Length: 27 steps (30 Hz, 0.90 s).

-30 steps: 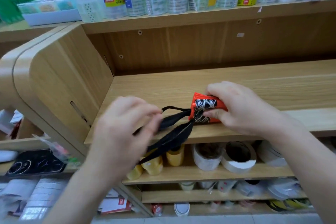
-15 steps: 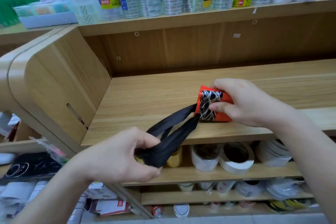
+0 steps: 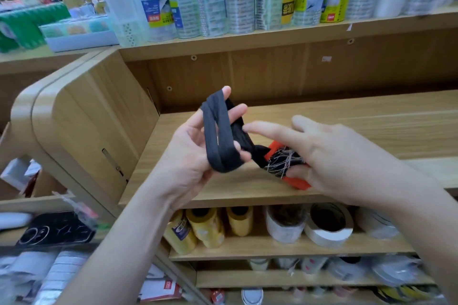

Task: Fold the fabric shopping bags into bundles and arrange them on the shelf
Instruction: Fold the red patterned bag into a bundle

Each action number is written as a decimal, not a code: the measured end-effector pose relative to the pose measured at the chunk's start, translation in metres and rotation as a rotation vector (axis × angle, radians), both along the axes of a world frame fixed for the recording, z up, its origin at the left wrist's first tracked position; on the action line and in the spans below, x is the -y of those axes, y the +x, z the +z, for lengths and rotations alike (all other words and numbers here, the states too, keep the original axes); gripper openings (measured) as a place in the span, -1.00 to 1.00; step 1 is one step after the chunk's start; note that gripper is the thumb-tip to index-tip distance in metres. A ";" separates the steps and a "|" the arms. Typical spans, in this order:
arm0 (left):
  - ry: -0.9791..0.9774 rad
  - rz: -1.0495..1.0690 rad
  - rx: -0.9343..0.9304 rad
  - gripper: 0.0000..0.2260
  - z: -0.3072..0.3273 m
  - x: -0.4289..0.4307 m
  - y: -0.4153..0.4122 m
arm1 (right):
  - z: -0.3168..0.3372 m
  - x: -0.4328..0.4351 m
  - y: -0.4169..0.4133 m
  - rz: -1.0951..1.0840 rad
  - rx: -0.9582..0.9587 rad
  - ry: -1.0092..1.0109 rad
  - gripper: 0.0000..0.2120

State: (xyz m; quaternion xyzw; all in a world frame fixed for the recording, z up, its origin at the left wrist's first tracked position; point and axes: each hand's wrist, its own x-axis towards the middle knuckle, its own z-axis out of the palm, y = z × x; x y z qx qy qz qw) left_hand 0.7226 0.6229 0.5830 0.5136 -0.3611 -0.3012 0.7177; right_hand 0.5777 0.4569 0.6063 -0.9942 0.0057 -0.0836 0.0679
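As the head view looks down on it, the small folded orange fabric bundle (image 3: 285,163), printed with black-and-white scribble, sits at the near edge of the pale wooden shelf (image 3: 359,119), right of centre; whether it touches the board cannot be told. Right hand (image 3: 334,156) pinches it, thumb beneath, with the index finger straight and pointing left. Left hand (image 3: 190,156) carries the long black fabric handles (image 3: 220,136) looped over its spread index and middle fingers, lower fingers curled round the loop. Judged handling: light, soft, limp cloth, not fragile; folds would likely spring open if released. Best hold: across the bundle's flat faces, handles drawn taut for wrapping.
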 end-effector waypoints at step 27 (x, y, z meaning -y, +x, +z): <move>0.549 -0.012 1.181 -0.21 0.037 -0.015 0.003 | -0.023 0.036 0.023 0.350 -0.449 0.982 -0.85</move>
